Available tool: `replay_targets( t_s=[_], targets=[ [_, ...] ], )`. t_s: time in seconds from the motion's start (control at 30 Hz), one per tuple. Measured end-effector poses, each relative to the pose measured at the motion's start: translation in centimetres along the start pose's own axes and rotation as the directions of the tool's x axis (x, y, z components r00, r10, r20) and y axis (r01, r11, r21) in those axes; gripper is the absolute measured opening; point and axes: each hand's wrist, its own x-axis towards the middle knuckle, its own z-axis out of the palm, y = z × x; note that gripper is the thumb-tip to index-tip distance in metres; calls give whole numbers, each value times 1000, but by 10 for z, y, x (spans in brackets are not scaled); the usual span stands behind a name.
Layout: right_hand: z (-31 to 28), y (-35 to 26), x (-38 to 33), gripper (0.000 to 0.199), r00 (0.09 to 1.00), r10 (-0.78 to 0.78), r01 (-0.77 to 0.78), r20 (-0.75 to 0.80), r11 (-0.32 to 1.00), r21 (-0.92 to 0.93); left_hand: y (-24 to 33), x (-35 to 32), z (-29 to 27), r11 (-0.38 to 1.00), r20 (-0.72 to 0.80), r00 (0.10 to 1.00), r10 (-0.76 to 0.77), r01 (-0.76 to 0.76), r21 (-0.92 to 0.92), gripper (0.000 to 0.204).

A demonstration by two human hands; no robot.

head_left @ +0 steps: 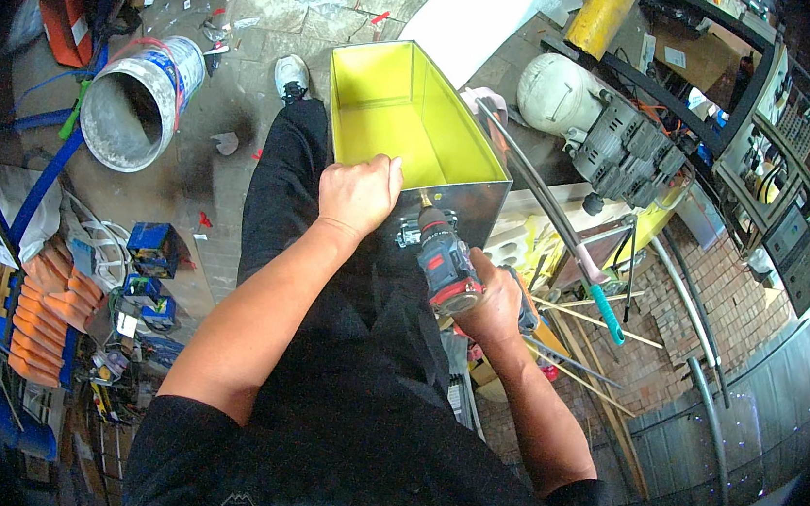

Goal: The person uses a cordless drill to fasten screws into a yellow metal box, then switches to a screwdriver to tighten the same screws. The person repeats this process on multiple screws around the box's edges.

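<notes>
An open metal box [372,84] with a yellow inside and dark outer walls rests over my lap. My left hand [360,193] is closed over its near rim, fingers curled to the inner side. In my right hand [496,301] is a cordless drill [444,257], gripped by its handle and pointing away from me. Its bit reaches the box's near wall just below the rim; whether the tip has entered the metal cannot be made out. A shiny metal latch-like fitting [409,232] sits on that wall, left of the drill's chuck and partly hidden by it.
A dirty white bucket [123,119] lies tipped on the paved floor at the left. To the right stand a compressor motor [630,148] and a rod with a teal handle [606,314]. Orange bins [37,325] are stacked at the lower left. My shoe [291,76] is beside the box.
</notes>
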Motion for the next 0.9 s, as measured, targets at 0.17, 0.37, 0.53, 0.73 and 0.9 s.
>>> replay_targets(
  t_s=[0.17,0.37,0.53,0.73,0.9],
  targets=[
    [6,0,-4,46,1000,12,-12,-2,999,-43,0,-2,-1,1000,-19,1000,4,-5,-16,39],
    [12,4,-7,50,1000,5,-6,-21,999,-35,1,-1,-1,1000,-4,1000,-7,7,-23,39],
    [9,-2,-7,49,1000,30,-30,-4,999,-32,0,-1,0,1000,-7,1000,0,0,-19,39],
    [8,-7,-10,44,999,40,-39,17,998,-55,2,-1,-2,1000,21,1000,-7,7,1,40],
    [5,-13,-7,37,999,-41,41,5,982,-184,3,-1,0,1000,-7,1000,1,0,28,39]
  ],
)
